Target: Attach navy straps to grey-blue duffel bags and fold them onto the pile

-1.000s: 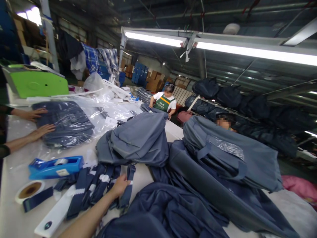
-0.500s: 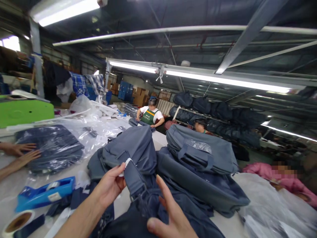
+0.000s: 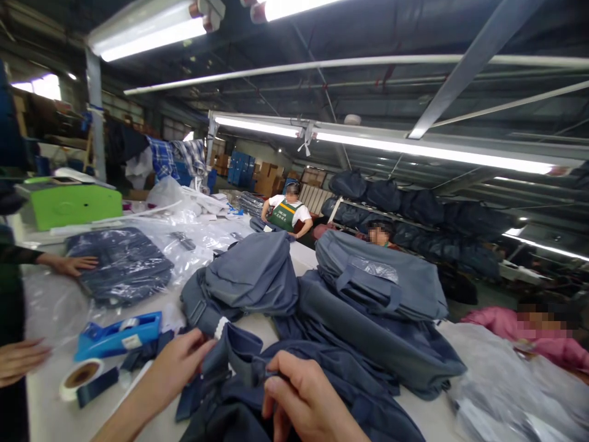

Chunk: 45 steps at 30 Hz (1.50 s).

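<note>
A wide blue-grey bag strap (image 3: 237, 344) with a white strip at its end curves between my hands. My left hand (image 3: 181, 362) has its fingers closed on the strap beside the white end. On the other side, my right hand (image 3: 306, 393) is curled, thumb and forefinger pinching the strap; what lies under its other fingers is hidden. Below both hands spreads a dark navy bag (image 3: 230, 405), crumpled on the table. Just beyond stands a blue-grey bag (image 3: 253, 276), with a grey duffel bag (image 3: 381, 276) to its right on more dark fabric.
At left are a blue tape dispenser (image 3: 117, 336), a tape roll (image 3: 81, 376) and a plastic-wrapped bag (image 3: 122, 264) under a co-worker's hand (image 3: 76, 265). A green machine (image 3: 73, 205) stands behind. Clear plastic bags (image 3: 497, 368) lie at right. Other people sit across the table.
My right hand has gone from spread fingers to a pinch on the strap. The strap has been lowered and bent into a loop. At left, the co-worker's hands have moved apart.
</note>
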{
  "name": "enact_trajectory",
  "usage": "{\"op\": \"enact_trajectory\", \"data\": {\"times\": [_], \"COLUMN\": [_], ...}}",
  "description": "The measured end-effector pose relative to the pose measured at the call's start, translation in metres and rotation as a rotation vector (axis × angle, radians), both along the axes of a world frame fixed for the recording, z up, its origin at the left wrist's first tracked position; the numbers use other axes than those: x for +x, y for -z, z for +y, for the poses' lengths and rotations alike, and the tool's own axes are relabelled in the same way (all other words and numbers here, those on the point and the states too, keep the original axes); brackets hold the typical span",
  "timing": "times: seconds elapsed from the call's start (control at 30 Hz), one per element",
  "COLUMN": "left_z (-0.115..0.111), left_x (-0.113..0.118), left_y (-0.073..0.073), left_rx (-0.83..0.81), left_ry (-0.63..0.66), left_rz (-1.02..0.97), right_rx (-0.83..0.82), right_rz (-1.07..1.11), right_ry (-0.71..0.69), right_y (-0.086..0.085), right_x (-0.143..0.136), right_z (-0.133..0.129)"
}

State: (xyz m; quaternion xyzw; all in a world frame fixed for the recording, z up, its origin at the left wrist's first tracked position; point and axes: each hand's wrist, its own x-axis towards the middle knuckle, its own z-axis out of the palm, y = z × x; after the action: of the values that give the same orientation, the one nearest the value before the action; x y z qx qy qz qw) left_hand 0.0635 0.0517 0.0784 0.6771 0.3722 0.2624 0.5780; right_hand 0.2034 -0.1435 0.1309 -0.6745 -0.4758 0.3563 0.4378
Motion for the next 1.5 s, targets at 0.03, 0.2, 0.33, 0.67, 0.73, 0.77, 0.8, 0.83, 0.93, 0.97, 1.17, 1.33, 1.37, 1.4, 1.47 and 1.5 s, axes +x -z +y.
{"op": "enact_trajectory", "data": {"times": [0.03,0.2,0.33,0.67,0.73,0.77,0.8,0.83,0.93,0.97,1.17,1.33,1.37,1.4,1.47,1.5], "left_z": [-0.004,-0.035,-0.040,-0.049,-0.051,-0.053,-0.055,-0.057,-0.065,-0.068,-0.080,-0.079,-0.078,-0.077,-0.076,-0.076], "left_x": [-0.010,-0.049,-0.053,-0.031,-0.037,-0.040,-0.042,-0.044,-0.046,-0.047,-0.049,-0.048,-0.047,-0.046,-0.045,-0.044], "left_y": [0.003,-0.008,-0.022,-0.004,-0.008,-0.011,-0.015,-0.018,-0.021,-0.019,0.004,0.017,0.019,0.021,0.021,0.020], "left_rx": [0.215,0.564,0.157,-0.438,-0.308,-0.225,-0.132,-0.034,0.245,0.324,0.632,0.766,0.779,0.782,0.769,0.756], "left_ry": [-0.056,0.046,0.577,0.778,0.763,0.737,0.703,0.666,0.576,0.549,0.393,0.365,0.364,0.364,0.375,0.375], "left_rz": [0.091,-0.050,0.012,-0.129,-0.077,-0.040,-0.006,0.020,0.018,0.007,-0.022,-0.013,-0.009,-0.003,-0.004,-0.010], "right_rx": [-0.005,0.023,0.187,0.340,0.335,0.342,0.352,0.363,0.397,0.415,0.591,0.584,0.566,0.543,0.499,0.488], "right_rz": [-0.026,-0.192,-0.497,-0.698,-0.703,-0.700,-0.698,-0.700,-0.692,-0.682,-0.604,-0.524,-0.511,-0.496,-0.465,-0.454], "right_ry": [-0.036,-0.244,-0.369,-0.399,-0.398,-0.394,-0.384,-0.371,-0.340,-0.338,-0.273,-0.251,-0.257,-0.268,-0.305,-0.316], "right_y": [-0.002,-0.006,-0.001,0.012,0.014,0.015,0.016,0.018,0.025,0.027,0.037,0.052,0.054,0.056,0.057,0.057], "right_x": [-0.003,-0.014,-0.014,-0.013,-0.012,-0.011,-0.011,-0.011,-0.011,-0.012,-0.016,-0.016,-0.015,-0.015,-0.014,-0.014], "right_z": [0.003,0.019,0.028,0.022,0.020,0.019,0.019,0.019,0.019,0.019,0.021,0.022,0.021,0.020,0.018,0.016]}}
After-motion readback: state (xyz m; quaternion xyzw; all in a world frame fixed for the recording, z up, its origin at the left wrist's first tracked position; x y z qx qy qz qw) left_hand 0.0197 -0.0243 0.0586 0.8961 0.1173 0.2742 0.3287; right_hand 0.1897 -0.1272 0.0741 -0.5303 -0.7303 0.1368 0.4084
